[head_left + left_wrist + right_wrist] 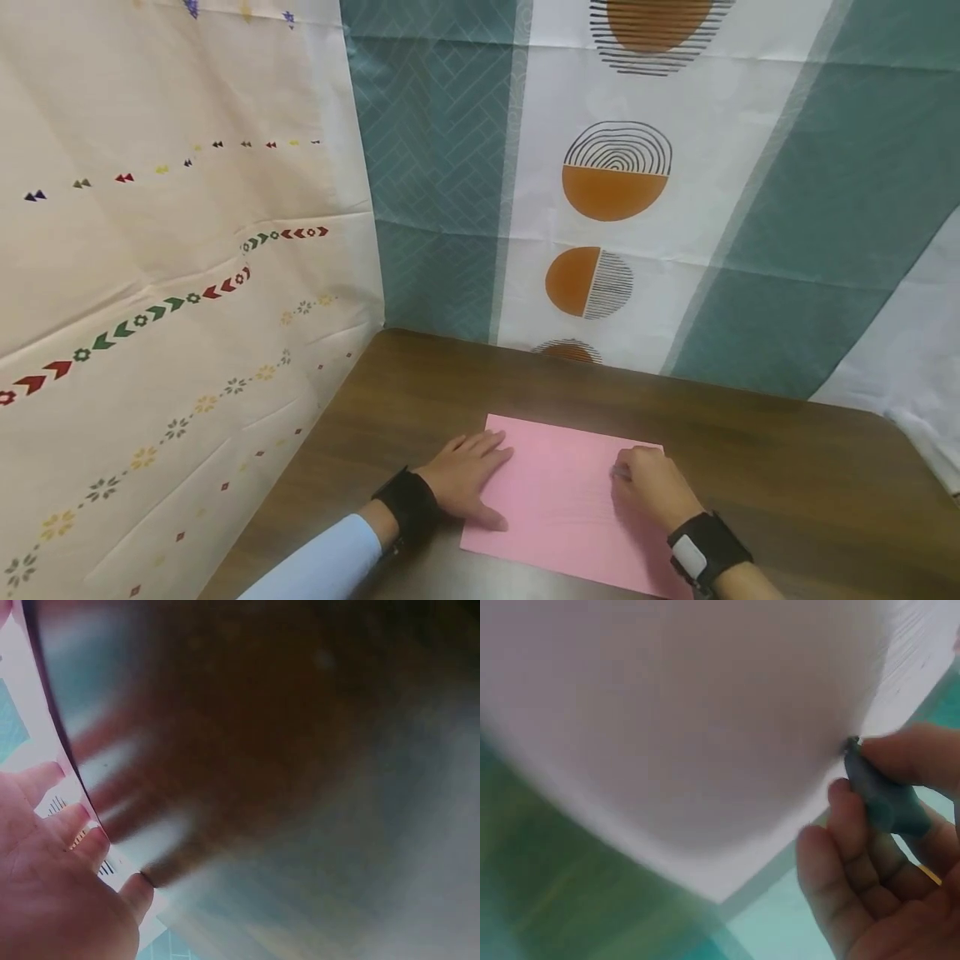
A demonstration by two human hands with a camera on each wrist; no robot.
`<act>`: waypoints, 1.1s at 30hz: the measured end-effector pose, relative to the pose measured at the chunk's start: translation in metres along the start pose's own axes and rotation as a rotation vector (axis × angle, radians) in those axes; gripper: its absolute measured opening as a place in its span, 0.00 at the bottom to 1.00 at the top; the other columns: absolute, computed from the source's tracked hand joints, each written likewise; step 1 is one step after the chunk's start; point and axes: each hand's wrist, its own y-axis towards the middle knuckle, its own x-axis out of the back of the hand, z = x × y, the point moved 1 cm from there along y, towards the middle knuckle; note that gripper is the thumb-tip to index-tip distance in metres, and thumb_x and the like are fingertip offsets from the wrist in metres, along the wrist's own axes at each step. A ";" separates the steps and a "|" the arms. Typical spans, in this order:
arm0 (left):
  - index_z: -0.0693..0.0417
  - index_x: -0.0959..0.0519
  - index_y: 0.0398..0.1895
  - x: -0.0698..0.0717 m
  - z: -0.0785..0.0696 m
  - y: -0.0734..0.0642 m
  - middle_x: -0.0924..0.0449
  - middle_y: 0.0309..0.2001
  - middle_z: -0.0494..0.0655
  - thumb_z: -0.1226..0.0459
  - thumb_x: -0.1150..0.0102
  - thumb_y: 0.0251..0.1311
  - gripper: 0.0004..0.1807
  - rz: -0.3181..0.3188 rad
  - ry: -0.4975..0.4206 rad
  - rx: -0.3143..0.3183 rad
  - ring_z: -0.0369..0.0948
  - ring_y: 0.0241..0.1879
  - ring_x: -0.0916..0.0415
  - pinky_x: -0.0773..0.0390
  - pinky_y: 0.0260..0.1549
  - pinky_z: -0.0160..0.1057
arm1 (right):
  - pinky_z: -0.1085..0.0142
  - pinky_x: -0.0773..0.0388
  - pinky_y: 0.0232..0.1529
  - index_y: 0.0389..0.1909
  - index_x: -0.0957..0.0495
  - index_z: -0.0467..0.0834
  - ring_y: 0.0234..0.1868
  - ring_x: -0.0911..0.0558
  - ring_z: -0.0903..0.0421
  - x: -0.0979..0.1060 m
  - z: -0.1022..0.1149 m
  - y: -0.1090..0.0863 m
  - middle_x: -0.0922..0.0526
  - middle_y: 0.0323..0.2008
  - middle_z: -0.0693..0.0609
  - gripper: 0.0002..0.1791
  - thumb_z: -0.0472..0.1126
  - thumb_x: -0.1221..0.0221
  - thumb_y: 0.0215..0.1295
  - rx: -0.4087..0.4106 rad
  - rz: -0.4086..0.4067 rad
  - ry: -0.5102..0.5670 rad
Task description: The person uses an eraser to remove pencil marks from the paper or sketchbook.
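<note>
A pink sheet of paper lies on the brown table. My left hand rests spread at its left edge, with fingertips and thumb over the paper; in the left wrist view the fingers lie along the sheet's edge. At the sheet's right side, my right hand pinches a small grey eraser-like block between thumb and fingers. Its narrow dark tip meets the paper. Faint streaks run across the sheet near that tip.
The wooden table extends around the sheet. A patterned cream cloth hangs along the left side, and a green and white curtain hangs behind the table. Both wrists wear black bands.
</note>
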 end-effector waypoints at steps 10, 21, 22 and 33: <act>0.43 0.45 0.71 -0.003 0.002 0.001 0.55 0.72 0.48 0.24 0.53 0.39 0.56 -0.004 0.009 0.003 0.46 0.69 0.60 0.50 0.61 0.62 | 0.59 0.21 0.33 0.23 0.19 0.46 0.27 0.24 0.60 -0.019 0.045 0.024 0.23 0.21 0.57 0.03 0.37 0.35 0.50 0.081 -0.028 0.090; 0.46 0.43 0.70 0.004 -0.003 -0.002 0.53 0.72 0.49 0.26 0.51 0.41 0.55 -0.016 0.004 -0.004 0.47 0.68 0.58 0.49 0.61 0.62 | 0.61 0.20 0.33 0.25 0.18 0.46 0.26 0.24 0.62 -0.037 0.081 0.042 0.23 0.21 0.59 0.02 0.37 0.34 0.49 0.192 0.026 0.115; 0.46 0.43 0.70 0.004 -0.004 -0.002 0.53 0.72 0.49 0.26 0.51 0.41 0.55 -0.017 0.003 -0.005 0.47 0.68 0.58 0.49 0.61 0.62 | 0.61 0.20 0.33 0.26 0.18 0.45 0.26 0.25 0.62 -0.038 0.084 0.043 0.24 0.21 0.58 0.02 0.37 0.34 0.49 0.199 0.027 0.112; 0.46 0.43 0.70 0.001 -0.001 0.000 0.53 0.72 0.49 0.25 0.51 0.40 0.55 -0.019 0.026 -0.008 0.47 0.68 0.58 0.47 0.61 0.62 | 0.62 0.24 0.26 0.22 0.20 0.44 0.21 0.29 0.62 -0.044 0.092 0.046 0.28 0.18 0.57 0.04 0.34 0.36 0.51 0.264 0.047 0.009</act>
